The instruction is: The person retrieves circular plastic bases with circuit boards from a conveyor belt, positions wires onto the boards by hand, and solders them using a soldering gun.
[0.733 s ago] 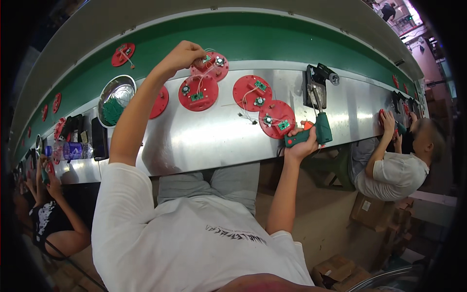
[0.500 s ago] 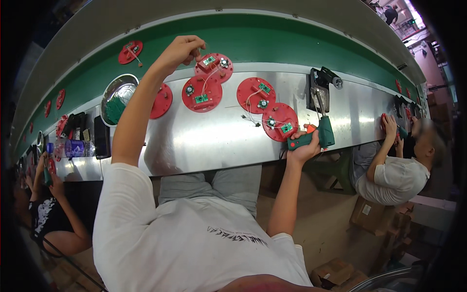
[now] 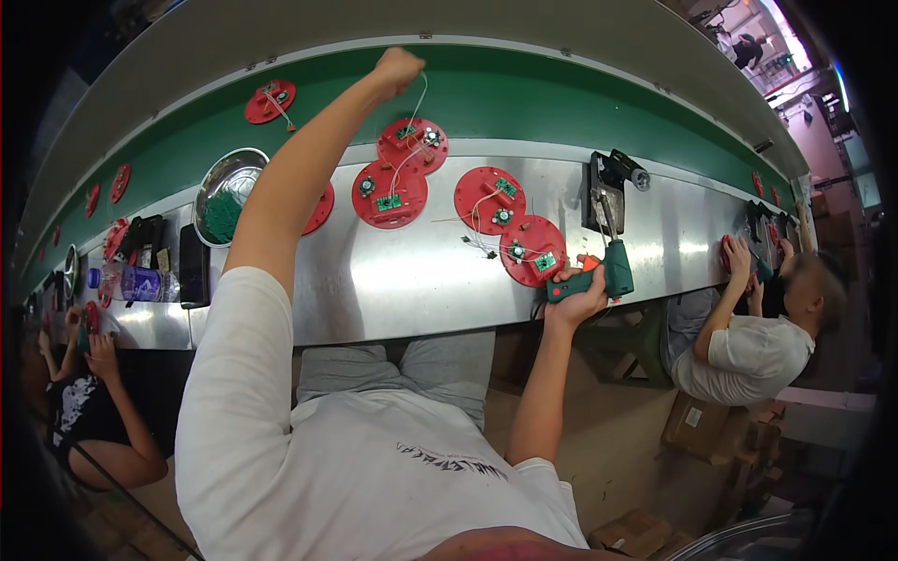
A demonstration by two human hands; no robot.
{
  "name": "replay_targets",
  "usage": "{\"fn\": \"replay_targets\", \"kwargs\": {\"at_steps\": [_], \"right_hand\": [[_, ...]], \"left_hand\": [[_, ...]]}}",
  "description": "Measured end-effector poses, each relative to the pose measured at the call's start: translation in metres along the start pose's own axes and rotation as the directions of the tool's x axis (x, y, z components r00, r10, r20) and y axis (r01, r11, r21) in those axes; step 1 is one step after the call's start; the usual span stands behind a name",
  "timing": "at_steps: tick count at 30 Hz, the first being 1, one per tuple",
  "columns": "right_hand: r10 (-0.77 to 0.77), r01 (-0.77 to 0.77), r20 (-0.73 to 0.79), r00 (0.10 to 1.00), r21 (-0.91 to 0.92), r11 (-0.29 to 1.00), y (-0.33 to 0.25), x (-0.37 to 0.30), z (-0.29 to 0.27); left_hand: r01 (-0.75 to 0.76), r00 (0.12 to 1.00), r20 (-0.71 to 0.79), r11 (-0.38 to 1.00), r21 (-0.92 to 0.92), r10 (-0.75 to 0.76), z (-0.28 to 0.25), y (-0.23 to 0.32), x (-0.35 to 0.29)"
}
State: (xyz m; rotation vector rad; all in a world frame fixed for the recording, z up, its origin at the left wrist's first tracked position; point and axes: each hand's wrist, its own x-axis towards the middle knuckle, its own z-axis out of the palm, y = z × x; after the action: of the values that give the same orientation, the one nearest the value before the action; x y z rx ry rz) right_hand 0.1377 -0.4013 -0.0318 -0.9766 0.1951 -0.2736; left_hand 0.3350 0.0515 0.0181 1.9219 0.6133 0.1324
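My left hand [image 3: 399,70] is closed in a pinch on the end of a pale wire [image 3: 423,93], raised over the green back strip. This wire runs down to the upper of two red discs [image 3: 438,161], which carries small green circuit boards. The lower red disc [image 3: 391,215] overlaps it, and other wires link the two. In my right hand [image 3: 585,304] is a green soldering gun [image 3: 617,269] with an orange trigger, its metal tip pointing up toward a black stand [image 3: 591,201]. Beside the gun lies another overlapping pair, a near red disc [image 3: 526,234] and a far red disc [image 3: 472,182].
A metal bowl [image 3: 201,187] of green parts stands left of my arm, by a dark flat case [image 3: 195,266] and a bottle [image 3: 142,284]. Another red disc [image 3: 323,210] is partly behind my arm. People work at both sides of the metal bench [image 3: 421,299].
My left hand has moved up and slightly right, drawing the wire up from the upper disc. My right hand keeps the soldering gun, slightly lower in view.
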Motion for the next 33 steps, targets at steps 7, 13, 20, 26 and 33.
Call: {"fn": "replay_targets", "kwargs": {"at_steps": [7, 13, 20, 26, 33], "right_hand": [[-0.024, 0.023, -0.029, 0.999, -0.028, 0.999, -0.001, 0.002, -0.004], [0.013, -0.013, -0.067, 0.998, 0.008, 1.0, 0.002, 0.005, -0.006], [-0.009, 0.008, -0.032, 0.999, -0.031, 0.999, 0.0, 0.005, -0.01], [0.031, -0.031, -0.023, 0.999, 0.024, 0.999, 0.004, 0.004, 0.0], [-0.019, 0.018, -0.028, 0.999, -0.013, 1.0, -0.002, 0.005, -0.015]], "left_hand": [[-0.412, 0.888, -0.233, 0.911, -0.018, 0.397, 0.017, 0.077, -0.021], [-0.204, 0.945, -0.125, 0.845, 0.495, 0.302, -0.004, 0.028, -0.032], [0.284, 0.844, -0.469, 0.527, 0.801, 0.259, -0.102, -0.035, -0.041], [0.29, 0.834, -0.544, 0.77, 0.569, 0.088, -0.187, -0.13, -0.023], [-0.48, 0.765, -0.178, 0.732, 0.483, 0.619, -0.107, -0.039, -0.097]]}}
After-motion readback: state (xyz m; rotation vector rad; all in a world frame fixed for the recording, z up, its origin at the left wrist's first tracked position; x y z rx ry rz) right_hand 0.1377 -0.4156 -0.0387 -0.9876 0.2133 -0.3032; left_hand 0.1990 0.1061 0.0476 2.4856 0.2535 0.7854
